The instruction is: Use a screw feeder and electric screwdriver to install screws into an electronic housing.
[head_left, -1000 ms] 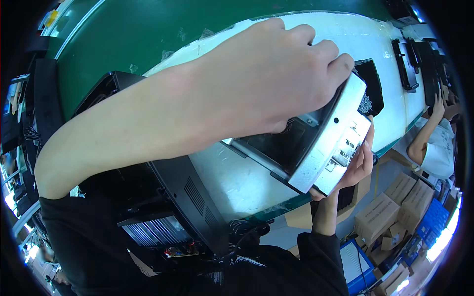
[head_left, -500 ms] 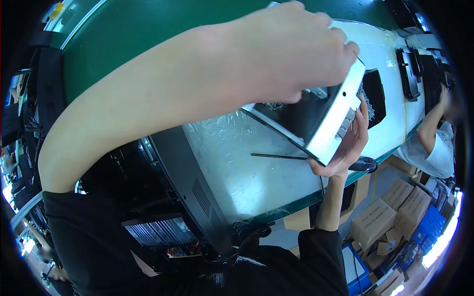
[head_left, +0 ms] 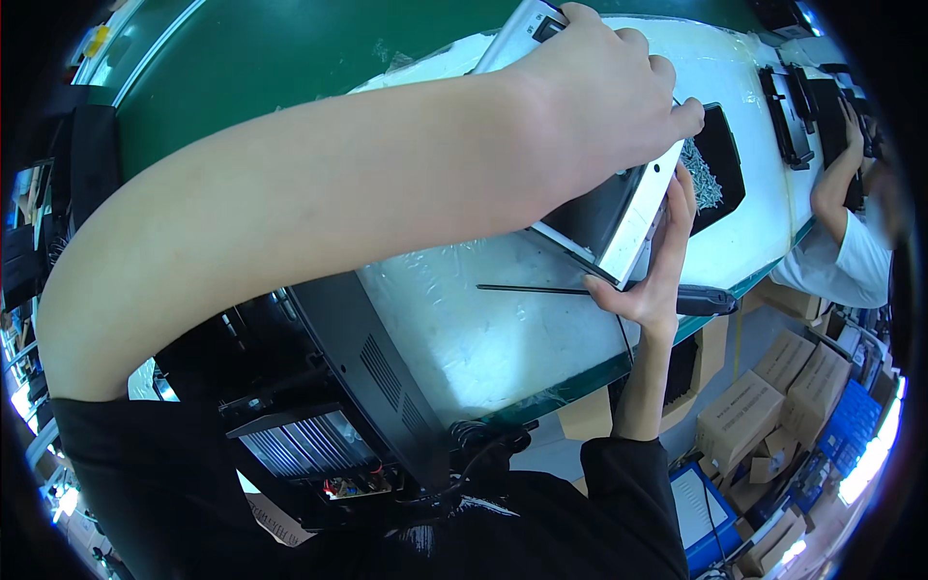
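Silver panel [head_left: 633, 208] clamped between left hand [head_left: 599, 97] above, right hand [head_left: 657, 261] seemingly cupping below.

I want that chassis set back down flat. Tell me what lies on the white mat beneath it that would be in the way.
A screwdriver lies on the white mat just under the near edge of the metal chassis held by the left hand and right hand. A black tray of screws sits beside it.

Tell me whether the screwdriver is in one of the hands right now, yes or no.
No: the screwdriver lies on the white bench top, while the left hand and right hand hold the silver-edged panel.
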Motion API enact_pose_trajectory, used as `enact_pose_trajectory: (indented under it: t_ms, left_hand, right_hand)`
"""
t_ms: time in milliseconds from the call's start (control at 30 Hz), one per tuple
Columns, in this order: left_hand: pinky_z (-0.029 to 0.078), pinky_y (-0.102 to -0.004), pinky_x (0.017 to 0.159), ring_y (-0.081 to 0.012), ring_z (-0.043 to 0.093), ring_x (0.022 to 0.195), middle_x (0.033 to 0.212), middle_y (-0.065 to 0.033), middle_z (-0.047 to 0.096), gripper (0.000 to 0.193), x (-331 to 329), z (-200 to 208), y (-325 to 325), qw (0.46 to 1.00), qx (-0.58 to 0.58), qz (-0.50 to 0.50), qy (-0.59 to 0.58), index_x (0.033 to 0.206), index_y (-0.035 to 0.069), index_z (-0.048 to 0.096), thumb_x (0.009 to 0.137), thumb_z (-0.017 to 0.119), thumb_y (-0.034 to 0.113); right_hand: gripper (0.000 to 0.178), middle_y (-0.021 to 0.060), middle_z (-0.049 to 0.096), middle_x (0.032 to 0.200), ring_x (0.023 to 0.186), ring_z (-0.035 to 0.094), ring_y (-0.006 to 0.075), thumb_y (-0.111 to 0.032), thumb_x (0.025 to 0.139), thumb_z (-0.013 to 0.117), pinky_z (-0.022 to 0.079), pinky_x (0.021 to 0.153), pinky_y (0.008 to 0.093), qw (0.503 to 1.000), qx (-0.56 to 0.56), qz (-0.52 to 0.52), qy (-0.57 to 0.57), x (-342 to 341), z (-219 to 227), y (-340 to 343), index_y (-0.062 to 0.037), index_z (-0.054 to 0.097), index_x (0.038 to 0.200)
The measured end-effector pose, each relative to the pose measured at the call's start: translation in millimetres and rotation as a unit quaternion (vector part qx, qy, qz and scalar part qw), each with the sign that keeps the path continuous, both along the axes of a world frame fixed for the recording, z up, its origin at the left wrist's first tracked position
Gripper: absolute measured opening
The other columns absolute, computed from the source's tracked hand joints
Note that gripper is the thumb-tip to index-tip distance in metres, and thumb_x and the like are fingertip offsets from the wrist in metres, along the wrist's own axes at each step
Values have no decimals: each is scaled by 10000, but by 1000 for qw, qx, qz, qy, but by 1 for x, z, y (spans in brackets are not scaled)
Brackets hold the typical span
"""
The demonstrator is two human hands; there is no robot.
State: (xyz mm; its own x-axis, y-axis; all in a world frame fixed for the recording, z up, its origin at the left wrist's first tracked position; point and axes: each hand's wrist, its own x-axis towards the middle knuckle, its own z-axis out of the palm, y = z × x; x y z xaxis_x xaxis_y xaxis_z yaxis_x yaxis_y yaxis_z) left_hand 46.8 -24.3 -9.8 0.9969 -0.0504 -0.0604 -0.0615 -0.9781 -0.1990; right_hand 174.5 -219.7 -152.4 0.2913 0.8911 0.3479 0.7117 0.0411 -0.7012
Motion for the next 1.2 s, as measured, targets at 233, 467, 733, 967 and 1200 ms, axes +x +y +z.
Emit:
enact_pose_trajectory:
  t_ms: [233,467,733,967,1200]
  left_hand:
    - [495,-422,820,-235,599,1032,1115,-141,606,645,-17,-8,-32,972,228,58,4,1394,-8,443,818,671,168]
    - [495,-429,858,-243,604,1022,1105,-139,604,657,-19,-15,-36,911,399,96,-39,1384,-12,451,805,690,188]
    - [495,-392,803,-251,622,997,1107,-152,613,615,-2,-22,7,997,2,-46,-69,1349,-37,476,807,681,167]
    - [481,-394,821,-286,616,1012,1095,-184,617,593,-3,-41,13,980,-55,-58,-182,1304,-74,487,774,694,94]
    - [483,-420,794,-314,611,1014,1081,-217,602,573,-14,-17,15,992,-99,10,-79,1246,-76,497,735,707,74]
  right_hand:
    - [1163,221,177,1554,1417,253,409,-440,507,823,324,1099,528,1000,-10,1,4,-3,1,-1,-131,298,1498]
    - [1223,209,180,1561,1409,286,382,-357,499,869,327,1106,510,998,-52,10,31,-2,12,-4,-122,241,1522]
    - [1357,216,158,1562,1421,266,372,-191,476,896,310,1138,489,995,-76,20,55,-8,19,2,-105,70,1549]
    - [1347,230,149,1539,1403,262,415,-186,444,902,332,1117,518,994,-73,-2,-78,-9,17,7,-126,121,1541]
    - [1212,227,320,1479,1380,327,406,-214,394,883,368,1084,500,997,-44,7,-67,1,35,9,-137,351,1481]
